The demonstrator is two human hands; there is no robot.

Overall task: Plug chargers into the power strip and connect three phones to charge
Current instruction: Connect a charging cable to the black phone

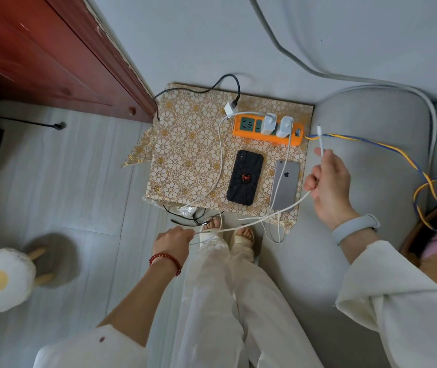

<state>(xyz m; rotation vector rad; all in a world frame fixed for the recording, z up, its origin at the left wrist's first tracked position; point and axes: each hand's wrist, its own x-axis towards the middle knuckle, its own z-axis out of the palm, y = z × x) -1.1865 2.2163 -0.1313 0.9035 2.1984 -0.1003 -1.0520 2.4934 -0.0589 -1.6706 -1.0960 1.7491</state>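
An orange power strip (244, 132) lies at the back of a small table under a gold-flowered cloth (185, 155). Two white chargers (268, 124) (284, 126) stand plugged into it. A third white charger (230, 108) with a black cable lies loose behind the strip. A black phone with a red spider (244, 177) and a silver phone (284, 184) lie face down in front. My right hand (327, 185) pinches a white cable (265, 218) near its connector tip (319, 128), raised over the table's right edge. My left hand (172, 241) grips the same cable lower down, near my feet.
A grey sofa arm (371, 160) borders the table on the right, with yellow-and-blue wires (398, 152) running from the strip across it. A red-brown wooden door (52, 57) stands at left. A fried-egg stool (2, 280) sits on the floor. Black cables (188, 220) hang under the table front.
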